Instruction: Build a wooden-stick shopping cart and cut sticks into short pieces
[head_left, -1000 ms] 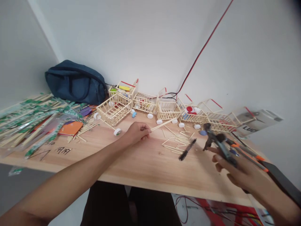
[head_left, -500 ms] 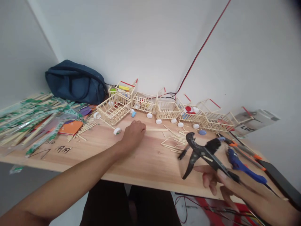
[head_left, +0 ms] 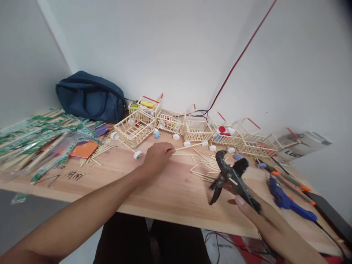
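My left hand [head_left: 156, 158] rests on the wooden table [head_left: 170, 190], its fingers pinched on a thin wooden stick [head_left: 188, 146] that points right toward the stick carts. My right hand [head_left: 261, 216] grips the handles of black cutting pliers [head_left: 231, 176], whose jaws gape open above the table. Loose cut sticks [head_left: 205, 167] lie scattered between the two hands. A row of small carts built from sticks [head_left: 192, 128], with bottle-cap wheels, stands along the wall.
A dark blue bag [head_left: 90, 97] sits at the back left. Packets of chopsticks [head_left: 35, 139] cover the left end. A blue glue gun [head_left: 288, 200], orange-handled tools [head_left: 291, 179] and a grey box [head_left: 302, 145] lie at the right. A red and black cable [head_left: 236, 62] runs up the wall.
My right hand brought the black pliers from the right side toward the middle of the table, over the loose sticks. My left hand stayed in place, holding the stick.
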Demonstrator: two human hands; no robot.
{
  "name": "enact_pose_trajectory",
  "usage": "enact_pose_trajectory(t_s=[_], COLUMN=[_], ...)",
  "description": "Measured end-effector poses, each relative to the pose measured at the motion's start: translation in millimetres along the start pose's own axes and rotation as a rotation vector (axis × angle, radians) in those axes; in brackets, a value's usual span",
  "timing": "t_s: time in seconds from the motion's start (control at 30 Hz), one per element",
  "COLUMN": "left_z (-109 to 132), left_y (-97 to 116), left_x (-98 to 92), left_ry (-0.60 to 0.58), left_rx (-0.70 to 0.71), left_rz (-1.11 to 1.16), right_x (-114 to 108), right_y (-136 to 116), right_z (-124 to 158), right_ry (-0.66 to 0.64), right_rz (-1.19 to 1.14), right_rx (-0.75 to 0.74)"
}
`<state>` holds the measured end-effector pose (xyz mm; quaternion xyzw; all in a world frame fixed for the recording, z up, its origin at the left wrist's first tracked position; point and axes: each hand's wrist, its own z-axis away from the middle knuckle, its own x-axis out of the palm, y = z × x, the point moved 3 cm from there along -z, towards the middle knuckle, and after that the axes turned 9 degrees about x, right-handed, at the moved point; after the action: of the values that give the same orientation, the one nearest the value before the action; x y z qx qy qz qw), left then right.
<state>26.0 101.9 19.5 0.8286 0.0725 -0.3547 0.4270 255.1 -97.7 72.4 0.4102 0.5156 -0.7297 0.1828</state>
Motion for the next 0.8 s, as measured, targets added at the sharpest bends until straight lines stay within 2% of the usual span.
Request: enact_pose_trajectory(t_s=[0.1, 0.17, 0.27, 0.37, 0.53, 0.8], left_z=[-2, -3, -3, -2, -3, -4], left_y=[-2, -3, -4, -3, -1, 10], left_x=[5.5, 9.7, 12.6, 13.5, 12.4, 5.0], left_ry=[-0.046, -0.092, -0.082, -0.058, -0.026, 0.016], left_rx=[-0.092, -0.185, -0.252, -0.222, -0.207, -0.173], left_rz=[0.347, 0.556, 0.809, 0.991, 1.166, 1.253], right_x=[13, 21, 31, 38, 41, 43], right_y=[-10, -16, -22, -27, -41, -48], right_z=[-6, -10, -14, -16, -21, -42], right_ry=[-0.161, -0.223, -0.254, -0.257, -0.326, -0.337], right_rz=[-0.108, -0.148, -0.186, -0.19, -0.155, -0.112], right_rx=[0.006, -0.014, -0.044, -0.048, -0.101, -0.086])
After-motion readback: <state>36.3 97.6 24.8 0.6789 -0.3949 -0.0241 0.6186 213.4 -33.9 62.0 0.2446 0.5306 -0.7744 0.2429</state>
